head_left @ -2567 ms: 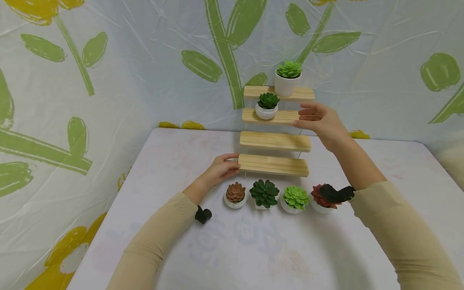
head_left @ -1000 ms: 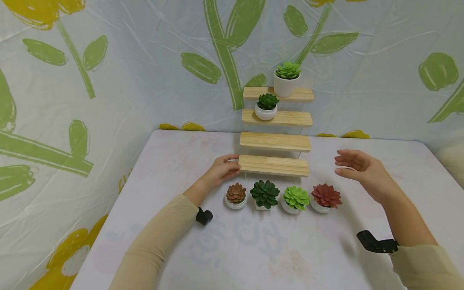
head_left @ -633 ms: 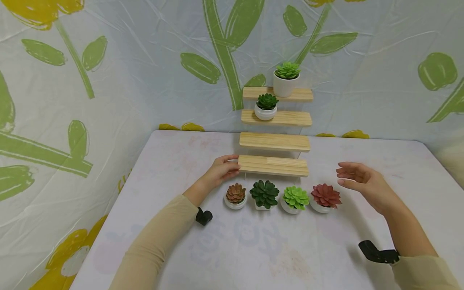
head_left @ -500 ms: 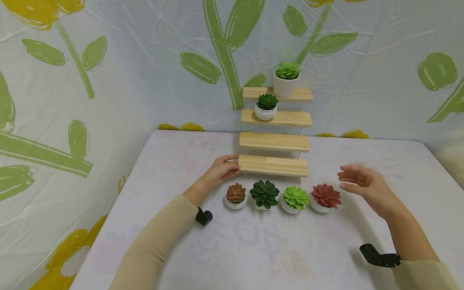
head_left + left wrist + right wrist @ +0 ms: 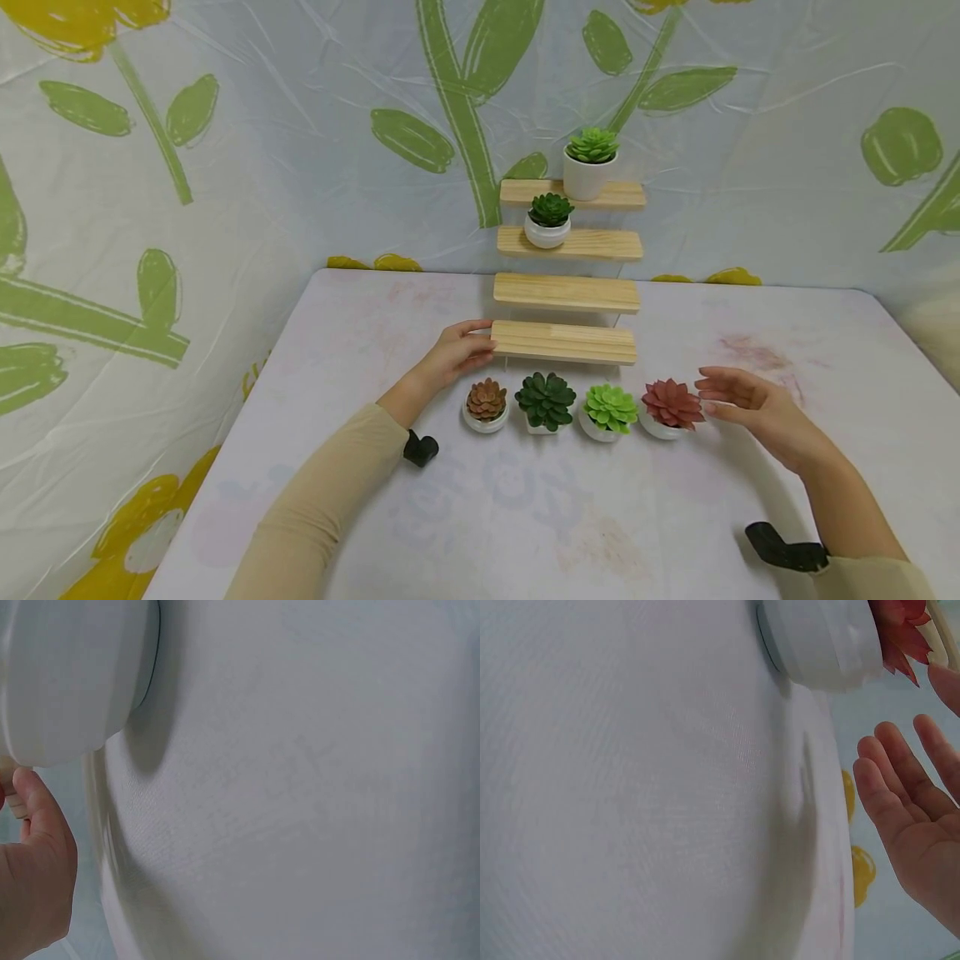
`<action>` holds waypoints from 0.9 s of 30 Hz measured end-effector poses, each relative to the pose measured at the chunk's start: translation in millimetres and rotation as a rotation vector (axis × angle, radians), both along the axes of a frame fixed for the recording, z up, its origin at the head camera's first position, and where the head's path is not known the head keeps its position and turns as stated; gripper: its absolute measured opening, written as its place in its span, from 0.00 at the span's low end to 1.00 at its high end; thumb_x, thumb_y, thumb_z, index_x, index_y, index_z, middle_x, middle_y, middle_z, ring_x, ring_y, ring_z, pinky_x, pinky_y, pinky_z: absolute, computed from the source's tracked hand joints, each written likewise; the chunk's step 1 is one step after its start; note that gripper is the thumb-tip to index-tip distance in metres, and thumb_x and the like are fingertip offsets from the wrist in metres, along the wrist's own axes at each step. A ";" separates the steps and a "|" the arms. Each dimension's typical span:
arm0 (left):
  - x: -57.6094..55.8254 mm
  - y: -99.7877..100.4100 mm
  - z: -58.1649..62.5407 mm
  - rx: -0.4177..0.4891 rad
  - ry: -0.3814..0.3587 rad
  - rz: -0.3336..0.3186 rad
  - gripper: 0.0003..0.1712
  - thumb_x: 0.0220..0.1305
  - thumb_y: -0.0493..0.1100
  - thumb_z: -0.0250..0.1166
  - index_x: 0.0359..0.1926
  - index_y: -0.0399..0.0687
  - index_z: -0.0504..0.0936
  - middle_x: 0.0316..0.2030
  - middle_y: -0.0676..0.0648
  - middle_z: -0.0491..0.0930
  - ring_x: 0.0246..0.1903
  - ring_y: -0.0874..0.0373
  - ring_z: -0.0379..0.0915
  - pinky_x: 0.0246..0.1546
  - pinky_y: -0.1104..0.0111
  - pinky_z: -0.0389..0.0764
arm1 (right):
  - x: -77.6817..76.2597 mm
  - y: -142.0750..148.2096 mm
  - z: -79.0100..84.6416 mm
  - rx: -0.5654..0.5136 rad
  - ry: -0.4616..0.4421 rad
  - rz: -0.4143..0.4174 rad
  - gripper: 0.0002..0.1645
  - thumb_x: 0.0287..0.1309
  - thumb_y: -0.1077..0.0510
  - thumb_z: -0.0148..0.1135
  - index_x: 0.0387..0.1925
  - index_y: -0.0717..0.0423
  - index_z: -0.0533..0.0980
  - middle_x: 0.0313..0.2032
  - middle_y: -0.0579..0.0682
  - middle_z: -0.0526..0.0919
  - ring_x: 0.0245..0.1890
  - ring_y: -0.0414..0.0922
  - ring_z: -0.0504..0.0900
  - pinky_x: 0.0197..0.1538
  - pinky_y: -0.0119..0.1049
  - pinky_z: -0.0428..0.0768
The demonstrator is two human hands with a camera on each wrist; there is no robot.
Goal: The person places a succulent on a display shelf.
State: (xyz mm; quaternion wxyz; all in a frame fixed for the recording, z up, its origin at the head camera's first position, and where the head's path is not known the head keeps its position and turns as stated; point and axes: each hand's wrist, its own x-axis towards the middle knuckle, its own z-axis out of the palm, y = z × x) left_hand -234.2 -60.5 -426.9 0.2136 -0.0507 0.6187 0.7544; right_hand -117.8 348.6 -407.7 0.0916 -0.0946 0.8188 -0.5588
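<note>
In the head view my left hand (image 5: 452,353) holds the left end of the lowest board of a tiered wooden plant stand (image 5: 564,342), thumb in front and index finger at the back corner. My right hand (image 5: 757,410) is just right of a red succulent (image 5: 672,403) in a white pot, its fingers loosely bent and holding nothing. In the right wrist view that hand (image 5: 922,817) shows spread fingers beside the white pot (image 5: 821,645). The left wrist view catches part of my left hand (image 5: 37,877) and a white pot (image 5: 71,675).
Left of the red one stand a light green succulent (image 5: 611,408), a dark green one (image 5: 546,402) and a brown one (image 5: 486,401). On the upper boards sit a dark green succulent (image 5: 549,220) and a bright green one (image 5: 591,163). A floral sheet (image 5: 300,150) hangs behind.
My right hand has left the second board from the top, swung right, and come down beside the red succulent. My left hand has stayed at the lowest board's end.
</note>
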 end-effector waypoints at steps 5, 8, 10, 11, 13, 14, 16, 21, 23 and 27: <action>0.4 -0.4 1.2 -0.002 -0.001 0.002 0.28 0.60 0.28 0.59 0.62 0.40 0.69 0.47 0.38 0.76 0.31 0.62 0.76 0.32 0.76 0.79 | 1.5 1.4 -2.5 0.025 -0.020 0.022 0.26 0.63 0.66 0.55 0.62 0.54 0.65 0.48 0.34 0.76 0.46 0.28 0.75 0.44 0.17 0.72; 0.5 -0.3 2.5 -0.007 -0.002 0.003 0.28 0.60 0.28 0.59 0.62 0.40 0.69 0.45 0.39 0.77 0.30 0.62 0.76 0.32 0.76 0.79 | 2.7 2.5 -3.8 0.033 -0.024 0.059 0.27 0.63 0.67 0.54 0.64 0.58 0.63 0.50 0.32 0.74 0.48 0.26 0.73 0.44 0.18 0.72; 0.6 -0.1 3.3 -0.008 -0.005 0.001 0.28 0.60 0.28 0.59 0.62 0.40 0.69 0.45 0.39 0.77 0.30 0.62 0.76 0.32 0.76 0.79 | 3.2 2.4 -4.8 0.019 -0.026 0.094 0.29 0.62 0.68 0.53 0.65 0.60 0.61 0.51 0.31 0.73 0.49 0.27 0.72 0.44 0.21 0.74; 0.5 -0.1 3.6 -0.009 -0.006 0.000 0.28 0.60 0.28 0.59 0.62 0.40 0.69 0.45 0.39 0.77 0.30 0.62 0.76 0.32 0.76 0.79 | 3.4 2.1 -5.4 0.009 -0.029 0.113 0.30 0.62 0.69 0.53 0.65 0.60 0.60 0.52 0.30 0.72 0.49 0.27 0.72 0.44 0.23 0.75; 0.5 -0.2 3.8 -0.010 -0.006 -0.003 0.28 0.60 0.28 0.59 0.62 0.40 0.69 0.46 0.39 0.76 0.30 0.62 0.76 0.32 0.76 0.79 | 3.5 1.2 -6.7 -0.010 -0.031 0.146 0.33 0.60 0.71 0.54 0.66 0.62 0.59 0.53 0.30 0.71 0.50 0.27 0.72 0.45 0.26 0.77; 0.4 -0.2 3.9 -0.009 -0.007 -0.003 0.28 0.60 0.28 0.59 0.62 0.40 0.68 0.46 0.39 0.76 0.30 0.62 0.76 0.32 0.76 0.79 | 3.3 0.4 -7.4 -0.016 -0.034 0.159 0.34 0.58 0.72 0.55 0.66 0.62 0.58 0.53 0.30 0.71 0.50 0.27 0.72 0.45 0.27 0.78; 0.3 -0.1 4.1 -0.009 -0.010 -0.003 0.28 0.60 0.28 0.59 0.62 0.40 0.69 0.47 0.39 0.76 0.30 0.62 0.76 0.32 0.76 0.79 | 2.6 -1.3 -8.9 -0.008 -0.034 0.176 0.37 0.55 0.72 0.58 0.66 0.64 0.57 0.54 0.29 0.69 0.50 0.26 0.71 0.46 0.25 0.77; -0.3 0.5 3.8 -0.007 -0.013 0.000 0.28 0.59 0.27 0.59 0.62 0.40 0.69 0.47 0.39 0.76 0.30 0.62 0.76 0.31 0.76 0.79 | 1.2 -6.9 -10.9 0.045 -0.065 0.180 0.45 0.50 0.70 0.65 0.65 0.74 0.52 0.53 0.30 0.65 0.50 0.21 0.67 0.49 0.19 0.72; -0.5 0.6 3.4 -0.009 -0.012 0.004 0.28 0.59 0.27 0.60 0.62 0.40 0.69 0.46 0.39 0.77 0.30 0.62 0.76 0.31 0.77 0.79 | 0.7 -9.5 -11.5 0.061 -0.077 0.171 0.46 0.49 0.68 0.66 0.64 0.76 0.51 0.52 0.31 0.65 0.50 0.20 0.66 0.48 0.19 0.72; -0.5 0.4 2.6 -0.010 -0.013 0.010 0.28 0.59 0.27 0.60 0.62 0.40 0.69 0.46 0.39 0.77 0.30 0.62 0.76 0.31 0.77 0.79 | -1.1 -14.7 -14.5 0.049 -0.057 0.163 0.43 0.48 0.69 0.67 0.63 0.72 0.56 0.53 0.33 0.68 0.50 0.23 0.69 0.48 0.21 0.73</action>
